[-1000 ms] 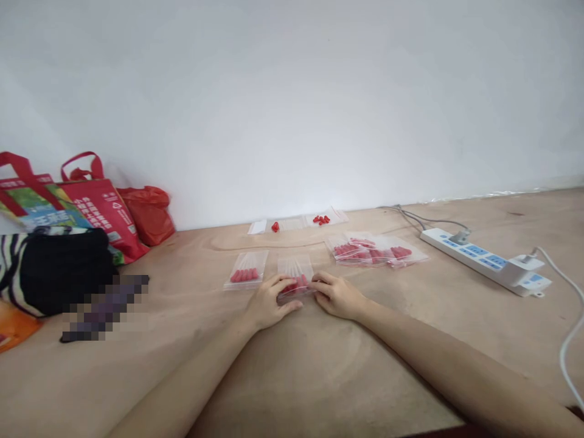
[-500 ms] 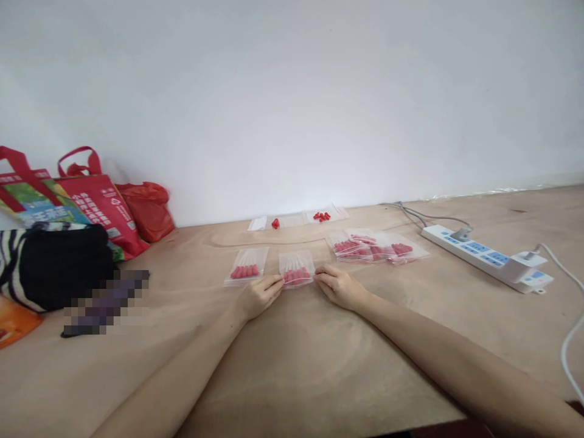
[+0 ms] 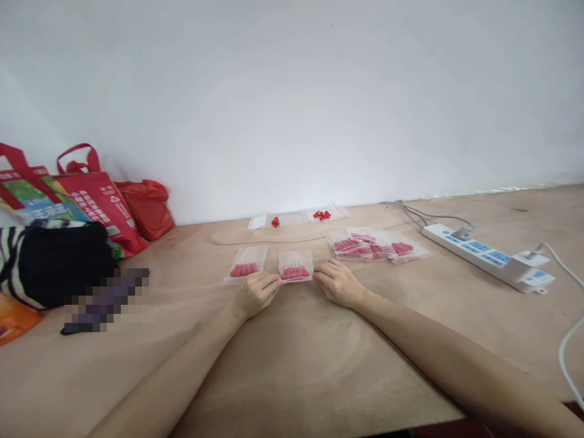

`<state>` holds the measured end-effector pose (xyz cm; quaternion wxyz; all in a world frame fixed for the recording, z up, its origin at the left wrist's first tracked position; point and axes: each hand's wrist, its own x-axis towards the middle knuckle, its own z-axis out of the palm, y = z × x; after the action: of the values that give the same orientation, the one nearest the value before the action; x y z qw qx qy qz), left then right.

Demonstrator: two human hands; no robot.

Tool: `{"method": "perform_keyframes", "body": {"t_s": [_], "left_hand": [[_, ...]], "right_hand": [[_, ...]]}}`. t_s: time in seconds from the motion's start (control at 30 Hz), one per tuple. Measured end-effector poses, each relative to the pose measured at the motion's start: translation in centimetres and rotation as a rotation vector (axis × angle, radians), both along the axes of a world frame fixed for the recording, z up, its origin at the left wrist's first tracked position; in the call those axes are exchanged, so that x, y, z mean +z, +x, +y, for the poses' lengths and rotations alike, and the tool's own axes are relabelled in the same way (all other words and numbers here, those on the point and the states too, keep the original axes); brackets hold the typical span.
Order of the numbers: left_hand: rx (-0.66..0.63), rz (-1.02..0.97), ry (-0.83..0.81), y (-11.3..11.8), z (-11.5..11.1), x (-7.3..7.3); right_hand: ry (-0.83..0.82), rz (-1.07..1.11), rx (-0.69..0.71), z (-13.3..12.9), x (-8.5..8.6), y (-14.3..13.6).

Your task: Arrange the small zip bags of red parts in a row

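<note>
A clear zip bag (image 3: pixel 295 264) with several red-ended pieces lies flat on the wooden table between my hands. My left hand (image 3: pixel 259 293) pinches its lower left corner between thumb and fingers. At the lower right corner is my right hand (image 3: pixel 336 283), its fingers closed together on the bag's edge. Just left of this bag lies a similar one (image 3: pixel 245 263), also holding a row of red-ended pieces. Several more filled bags (image 3: pixel 374 246) overlap in a pile beyond my right hand.
Near the wall lie flat clear bags (image 3: pixel 292 219) and small red pieces (image 3: pixel 322 215). A white power strip (image 3: pixel 483 253) with cables is at right. Red bags (image 3: pixel 103 204), a black cloth bundle (image 3: pixel 68 264) and a blurred dark object (image 3: pixel 107 302) stand or lie at left.
The bag between my hands lies flatter, and its red ends have shifted slightly into a more even row. Both hands stay at its lower corners, almost unmoved.
</note>
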<state>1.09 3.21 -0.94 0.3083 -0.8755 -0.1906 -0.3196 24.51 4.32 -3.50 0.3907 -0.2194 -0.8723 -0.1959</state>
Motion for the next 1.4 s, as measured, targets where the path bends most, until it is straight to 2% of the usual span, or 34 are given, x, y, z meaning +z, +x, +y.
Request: {"method": "perform_keyframes", "body": {"t_s": [0.13,0.3,0.4,0.63,0.9,1.23,1.4], "left_hand": [[0.049,-0.026,-0.054,1.7,-0.2,0.2],[-0.054,-0.007,-0.010,4.4,0.2,-0.2],[-0.083,0.004,0.026,4.8,0.5,-0.4],[-0.058,-0.004,0.057,4.2,0.5,-0.6],[-0.066,0.027,0.132,3.9,0.7,-0.5],[-0.022,0.071,0.146,1.6,1.6,-0.7],[0.067,0.094,0.163,0.4,1.9,-0.3]], "right_hand": [[-0.033,0.021,-0.057,-0.2,0.0,-0.4],[-0.026,-0.015,-0.101,-0.8,0.2,-1.1],[-0.008,-0.008,-0.113,-1.0,0.4,-1.2],[-0.023,-0.012,-0.131,-1.0,0.5,-1.2],[0.051,0.003,-0.156,-1.4,1.0,-1.2],[0.006,0.023,-0.178,-1.4,1.0,-1.2],[0.006,0.032,-0.175,-1.4,1.1,-1.3]]}}
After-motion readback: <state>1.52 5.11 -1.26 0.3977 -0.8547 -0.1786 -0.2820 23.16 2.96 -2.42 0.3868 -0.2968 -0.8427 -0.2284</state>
